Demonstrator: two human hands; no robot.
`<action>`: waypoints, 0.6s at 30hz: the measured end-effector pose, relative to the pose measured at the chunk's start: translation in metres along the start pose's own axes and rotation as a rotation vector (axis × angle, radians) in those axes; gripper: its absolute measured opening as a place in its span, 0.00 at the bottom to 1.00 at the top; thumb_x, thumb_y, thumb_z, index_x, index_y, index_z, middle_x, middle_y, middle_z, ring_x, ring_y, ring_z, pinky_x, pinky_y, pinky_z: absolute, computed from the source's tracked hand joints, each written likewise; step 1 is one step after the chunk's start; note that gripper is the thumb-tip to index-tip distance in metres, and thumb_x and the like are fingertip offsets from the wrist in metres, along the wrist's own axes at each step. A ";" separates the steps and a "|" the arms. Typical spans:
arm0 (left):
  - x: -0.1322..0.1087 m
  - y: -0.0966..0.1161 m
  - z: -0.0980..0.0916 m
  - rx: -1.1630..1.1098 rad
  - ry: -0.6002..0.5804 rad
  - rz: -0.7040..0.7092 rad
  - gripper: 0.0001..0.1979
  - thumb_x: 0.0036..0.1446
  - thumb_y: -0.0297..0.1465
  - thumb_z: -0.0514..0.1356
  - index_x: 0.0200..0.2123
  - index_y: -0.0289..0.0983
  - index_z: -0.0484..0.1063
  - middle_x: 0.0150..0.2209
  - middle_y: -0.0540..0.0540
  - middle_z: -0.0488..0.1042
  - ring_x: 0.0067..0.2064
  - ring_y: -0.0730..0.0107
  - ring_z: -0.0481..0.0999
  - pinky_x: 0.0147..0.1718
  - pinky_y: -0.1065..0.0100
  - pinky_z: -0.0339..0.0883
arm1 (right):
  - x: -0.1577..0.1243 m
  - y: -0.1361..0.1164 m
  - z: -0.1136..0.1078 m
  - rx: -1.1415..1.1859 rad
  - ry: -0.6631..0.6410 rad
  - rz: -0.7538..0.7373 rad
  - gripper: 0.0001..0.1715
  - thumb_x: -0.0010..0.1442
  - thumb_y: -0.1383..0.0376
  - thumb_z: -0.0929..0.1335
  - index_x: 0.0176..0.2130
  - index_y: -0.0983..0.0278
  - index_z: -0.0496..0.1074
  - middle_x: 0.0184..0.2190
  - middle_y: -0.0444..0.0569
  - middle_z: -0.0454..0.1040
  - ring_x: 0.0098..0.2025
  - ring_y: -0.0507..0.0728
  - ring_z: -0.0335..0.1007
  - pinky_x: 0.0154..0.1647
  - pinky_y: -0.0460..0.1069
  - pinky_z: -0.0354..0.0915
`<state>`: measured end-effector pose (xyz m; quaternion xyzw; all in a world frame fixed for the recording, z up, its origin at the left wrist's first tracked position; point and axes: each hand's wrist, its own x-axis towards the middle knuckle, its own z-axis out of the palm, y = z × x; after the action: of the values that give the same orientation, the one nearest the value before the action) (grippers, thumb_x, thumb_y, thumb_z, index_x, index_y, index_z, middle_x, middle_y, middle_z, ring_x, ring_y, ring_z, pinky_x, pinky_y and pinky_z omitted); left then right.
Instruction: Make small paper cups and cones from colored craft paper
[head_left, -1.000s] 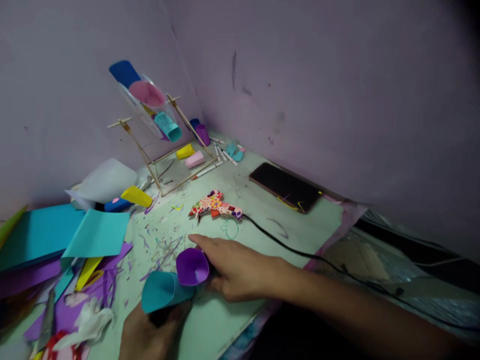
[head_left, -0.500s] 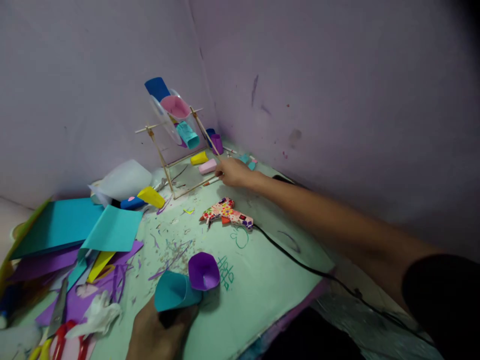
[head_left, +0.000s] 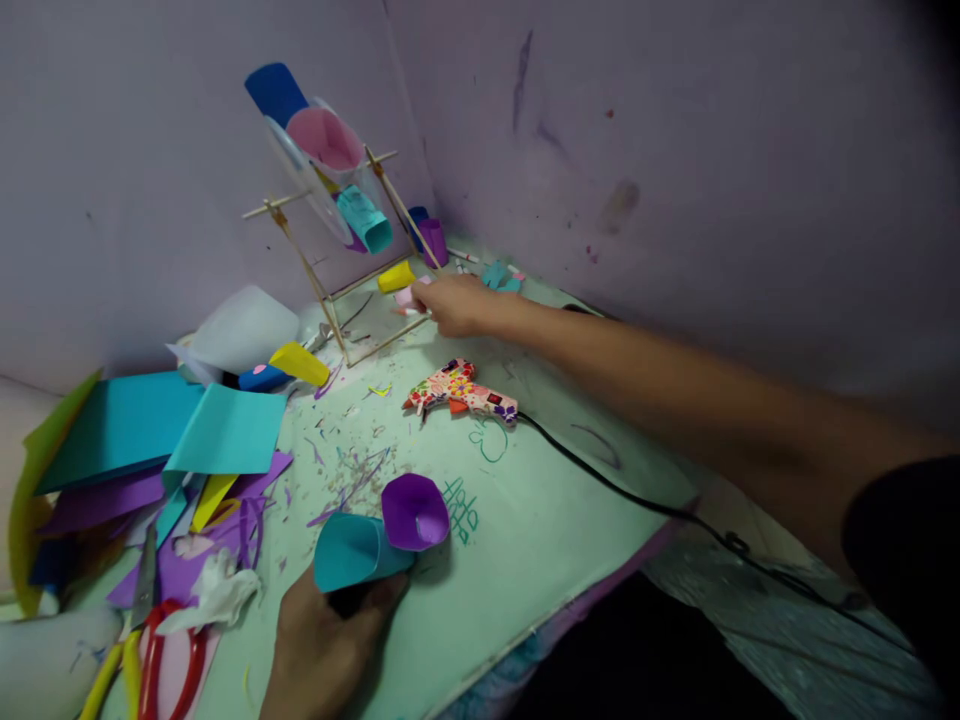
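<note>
My left hand [head_left: 330, 635] is wrapped round a small teal cup [head_left: 349, 552] of craft sheet near the table's front. A purple cup [head_left: 415, 515] stands against the teal one, its opening facing up. Farther back, my right hand [head_left: 459, 303] is closed at the end of a pink craft-sheet cup [head_left: 409, 296] lying by the stick frame [head_left: 390, 348]; its fingertips are partly hidden. On that frame hangs a wheel with blue, pink and teal cups [head_left: 365, 220]. A flowered glue gun [head_left: 461, 392] lies between my hands.
A yellow cup [head_left: 396, 276] lies just beyond the pink one. Coloured sheets [head_left: 225, 430], red-handled scissors [head_left: 152, 660] and scraps crowd the left side. A black cord [head_left: 600, 485] runs off the table's right edge. Walls close off the back.
The view has shifted, so the frame appears higher and larger. My right hand has moved left onto the pink cup's end. My left hand stays round the teal cup.
</note>
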<state>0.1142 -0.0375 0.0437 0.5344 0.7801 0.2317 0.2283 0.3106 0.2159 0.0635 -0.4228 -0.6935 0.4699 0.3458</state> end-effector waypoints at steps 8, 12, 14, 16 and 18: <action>0.000 0.000 0.000 0.019 0.020 -0.004 0.10 0.41 0.40 0.62 0.25 0.39 0.76 0.25 0.48 0.78 0.30 0.56 0.76 0.31 0.63 0.69 | -0.099 -0.058 0.004 0.872 -0.358 -0.146 0.14 0.60 0.73 0.60 0.41 0.64 0.71 0.26 0.39 0.69 0.27 0.46 0.65 0.34 0.45 0.68; 0.001 -0.002 -0.001 0.060 0.020 0.022 0.10 0.41 0.40 0.62 0.22 0.40 0.75 0.23 0.48 0.77 0.28 0.57 0.75 0.28 0.63 0.68 | -0.130 -0.051 0.013 0.894 -0.268 -0.148 0.15 0.53 0.73 0.67 0.43 0.64 0.71 0.29 0.40 0.71 0.28 0.46 0.66 0.30 0.42 0.66; 0.002 -0.002 -0.001 0.076 0.025 0.016 0.10 0.41 0.40 0.61 0.22 0.40 0.74 0.23 0.48 0.77 0.28 0.56 0.75 0.27 0.63 0.68 | -0.136 -0.046 0.023 0.828 -0.212 -0.195 0.10 0.54 0.71 0.68 0.39 0.65 0.72 0.23 0.38 0.68 0.23 0.45 0.62 0.22 0.41 0.61; 0.002 -0.003 -0.001 0.081 0.017 0.006 0.10 0.42 0.40 0.61 0.22 0.40 0.74 0.22 0.48 0.77 0.27 0.57 0.75 0.27 0.63 0.68 | -0.140 -0.045 0.034 0.751 -0.169 -0.207 0.06 0.56 0.66 0.67 0.34 0.67 0.73 0.18 0.37 0.64 0.19 0.45 0.57 0.17 0.41 0.56; 0.002 -0.002 -0.001 0.060 0.002 0.006 0.10 0.42 0.40 0.61 0.23 0.40 0.75 0.23 0.49 0.77 0.27 0.57 0.75 0.27 0.63 0.68 | -0.144 -0.046 0.043 0.682 -0.145 -0.199 0.08 0.57 0.64 0.67 0.30 0.67 0.72 0.18 0.38 0.64 0.19 0.45 0.59 0.18 0.41 0.57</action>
<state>0.1116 -0.0368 0.0428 0.5433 0.7853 0.2092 0.2107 0.3192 0.0599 0.0815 -0.1792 -0.5572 0.6671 0.4608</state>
